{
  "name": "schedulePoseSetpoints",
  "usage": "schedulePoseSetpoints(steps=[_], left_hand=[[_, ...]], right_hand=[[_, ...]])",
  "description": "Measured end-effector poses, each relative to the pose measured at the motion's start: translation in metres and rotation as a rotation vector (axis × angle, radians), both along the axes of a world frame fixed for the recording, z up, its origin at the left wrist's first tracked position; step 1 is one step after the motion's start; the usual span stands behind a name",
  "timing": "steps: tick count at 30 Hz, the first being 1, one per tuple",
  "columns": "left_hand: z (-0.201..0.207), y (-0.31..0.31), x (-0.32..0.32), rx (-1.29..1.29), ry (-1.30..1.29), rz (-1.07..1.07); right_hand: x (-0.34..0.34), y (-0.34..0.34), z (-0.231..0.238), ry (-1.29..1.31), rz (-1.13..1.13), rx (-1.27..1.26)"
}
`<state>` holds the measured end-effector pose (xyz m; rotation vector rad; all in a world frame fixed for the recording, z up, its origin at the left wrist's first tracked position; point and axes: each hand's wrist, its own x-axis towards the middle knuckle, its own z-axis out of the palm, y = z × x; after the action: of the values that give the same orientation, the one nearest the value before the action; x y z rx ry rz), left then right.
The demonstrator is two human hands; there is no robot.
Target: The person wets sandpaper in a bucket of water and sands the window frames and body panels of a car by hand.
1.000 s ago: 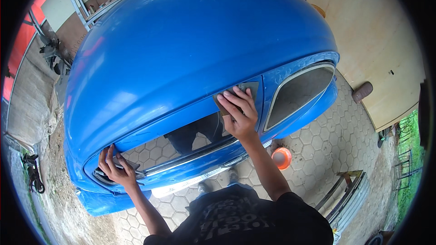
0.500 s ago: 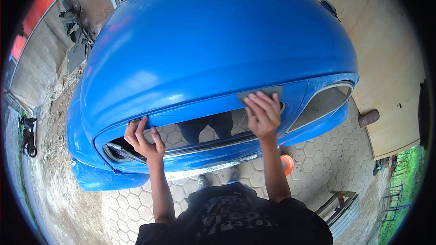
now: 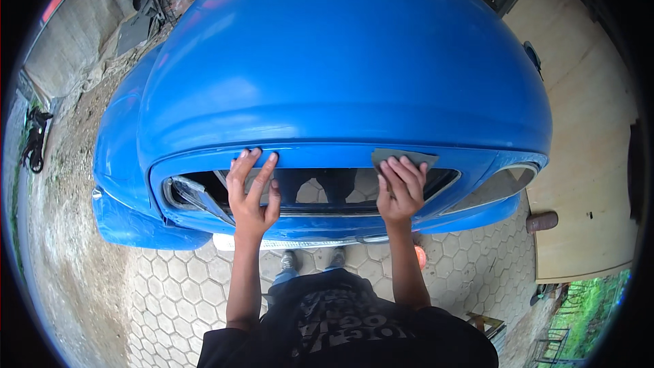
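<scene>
Currently, the right hand [image 3: 402,189] holds a grey sheet [image 3: 385,154] beneath it, left hand [image 3: 251,197] splayed.

Grey hexagonal concrete paving [image 3: 470,252] spread beneath and in front of the glossy blue, rounded car [image 3: 340,68].
The car stood over the paving, its wheels out of sight. Close off the car's near side, just about midway along it, a pair of greyish shoes [image 3: 290,259] rested on the blocks. An orange, round plastic bucket [image 3: 420,257] sat near that same side, farther right, only partly visible. Well apart from the car, to the lower right, lay angular brown-and-grey frame pieces [image 3: 487,324]; beyond the car's left end, the paving met rough, pale brown stony soil [image 3: 85,184].
</scene>
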<state>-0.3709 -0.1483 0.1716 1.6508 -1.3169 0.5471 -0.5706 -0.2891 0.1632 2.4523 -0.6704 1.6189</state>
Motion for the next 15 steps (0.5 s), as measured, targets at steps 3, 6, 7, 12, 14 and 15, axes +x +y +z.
schedulePoseSetpoints(steps=[3, 6, 7, 12, 14, 15], left_hand=[[0.005, 0.0, -0.004, -0.024, 0.031, -0.023], [0.009, 0.0, -0.001, -0.076, 0.15, -0.126], [0.01, 0.003, 0.002, -0.078, 0.153, -0.099], [0.018, 0.019, 0.003, 0.05, 0.138, -0.126], [0.017, 0.021, 0.003, 0.033, 0.157, -0.175], [0.016, 0.025, 0.006, 0.033, 0.161, -0.154]], right_hand=[[0.024, 0.017, 0.01, -0.017, 0.036, 0.069], [0.09, 0.051, 0.019, 0.153, 0.251, 0.052], [0.105, 0.056, 0.024, 0.123, 0.258, 0.042], [0.071, 0.045, 0.021, 0.126, 0.111, 0.027], [0.067, 0.043, 0.02, 0.114, 0.073, 0.028], [0.07, 0.046, 0.019, 0.104, 0.07, 0.037]])
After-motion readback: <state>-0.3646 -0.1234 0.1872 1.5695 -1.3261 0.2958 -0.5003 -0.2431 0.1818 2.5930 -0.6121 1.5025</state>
